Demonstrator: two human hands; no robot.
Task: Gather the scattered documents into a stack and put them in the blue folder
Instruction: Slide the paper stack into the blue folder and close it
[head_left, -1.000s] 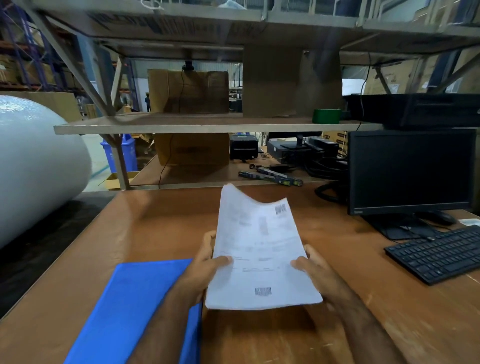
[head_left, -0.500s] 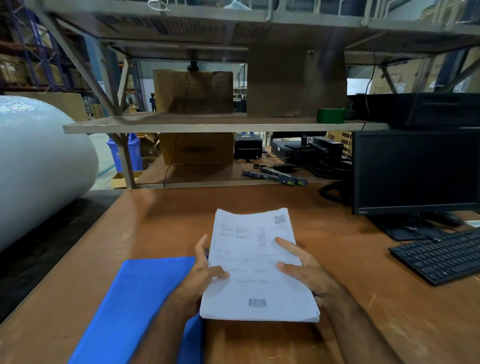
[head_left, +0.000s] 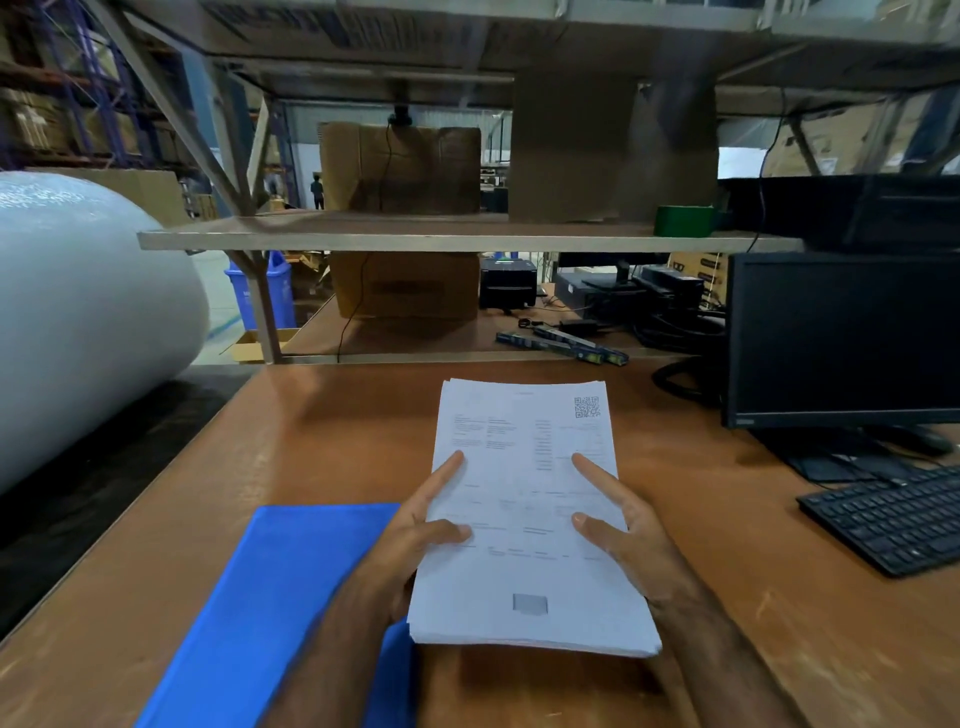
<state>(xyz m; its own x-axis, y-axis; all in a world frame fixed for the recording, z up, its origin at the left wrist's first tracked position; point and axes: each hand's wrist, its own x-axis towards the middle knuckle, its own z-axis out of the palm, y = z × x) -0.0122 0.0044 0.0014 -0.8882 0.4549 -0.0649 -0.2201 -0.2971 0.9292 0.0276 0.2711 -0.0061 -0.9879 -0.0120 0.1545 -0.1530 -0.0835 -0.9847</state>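
Warehouse bench (head_left: 727, 597), and I see the stack of documents (head_left: 524, 519) gathered, held over it.
Left hand (head_left: 415, 540) and right hand (head_left: 623, 530) each grip a side edge, thumbs on top; blue folder (head_left: 270, 597) lies shut just left, keyboard (head_left: 893, 519) right.

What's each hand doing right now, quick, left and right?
Left hand: holding the stack of documents by its left edge, thumb on top.
Right hand: holding the same stack by its right edge, thumb and forefinger on top.
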